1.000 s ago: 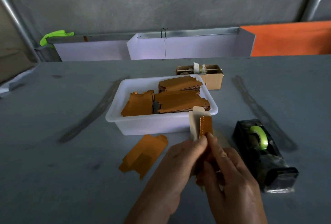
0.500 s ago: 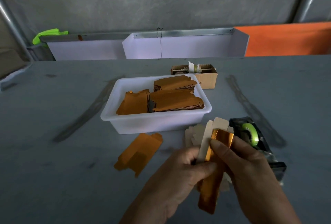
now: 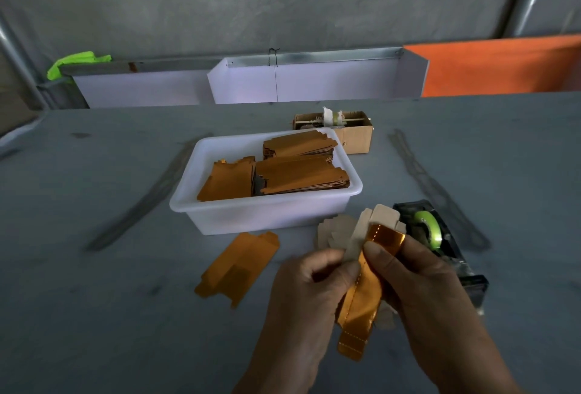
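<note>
Two hands pinching glossy orange carton blank, dull kraft underside

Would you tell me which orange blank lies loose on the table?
The flat blank in front of the white tub; stacked blanks sit inside it, and left hand and right hand grip the folded blank.

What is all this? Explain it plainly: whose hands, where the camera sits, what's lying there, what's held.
No machine: a person works bare-handed, filmed by one camera worn on the head, looking down. The left hand and right hand both pinch an orange-gold carton blank, partly folded. On the grey table stands a white tub holding stacks of such blanks. One loose blank lies before it, a black tape dispenser with a green roll sits right of the hands, and a small cardboard box stands behind the tub.
</note>
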The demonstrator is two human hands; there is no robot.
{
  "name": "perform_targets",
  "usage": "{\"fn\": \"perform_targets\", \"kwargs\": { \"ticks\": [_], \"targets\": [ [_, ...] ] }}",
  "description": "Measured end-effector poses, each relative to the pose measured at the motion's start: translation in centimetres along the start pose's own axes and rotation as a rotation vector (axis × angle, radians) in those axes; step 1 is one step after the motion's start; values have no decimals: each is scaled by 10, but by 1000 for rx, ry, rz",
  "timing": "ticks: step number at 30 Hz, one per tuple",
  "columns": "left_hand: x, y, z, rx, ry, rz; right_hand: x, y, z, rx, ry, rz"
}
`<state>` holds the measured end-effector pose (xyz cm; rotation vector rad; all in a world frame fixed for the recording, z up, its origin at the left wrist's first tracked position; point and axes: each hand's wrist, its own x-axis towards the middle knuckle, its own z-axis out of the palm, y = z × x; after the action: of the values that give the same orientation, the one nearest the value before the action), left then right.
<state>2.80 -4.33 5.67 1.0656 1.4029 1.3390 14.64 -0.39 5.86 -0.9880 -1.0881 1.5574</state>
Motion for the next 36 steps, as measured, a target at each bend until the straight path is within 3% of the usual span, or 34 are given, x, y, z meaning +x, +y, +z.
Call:
{"fn": "perform_targets", "kwargs": {
  "ticks": [9,11,13,17,22,25,27,30,33,36],
  "targets": [
    [-7,0,7,293,214,199,-2,-1,4,-15,68,-18],
    [-10,1,12,597,283,348,-2,-1,6,-11,80,-22],
    [-12,1,18,952,253,463,-3,0,9,6,89,-22],
    [-16,-6,33,1256,352,514,-4,3,9,4,83,7],
    [-22,-9,41,1174,161,237,-9,1,7,5,71,55],
    [-20,-12,40,1095,159,316,-10,2,5,-70,86,37],
    [-21,-17,39,1061,363,405,-9,5,2,-59,115,30],
    [-21,-24,30,673,184,384,-7,8,-1,21,104,86],
    [-17,-16,23,238,154,-20,-6,13,-2,28,112,101],
    [-11,-13,16,99,73,-185,-7,14,-3,16,127,89]
  ]
}}
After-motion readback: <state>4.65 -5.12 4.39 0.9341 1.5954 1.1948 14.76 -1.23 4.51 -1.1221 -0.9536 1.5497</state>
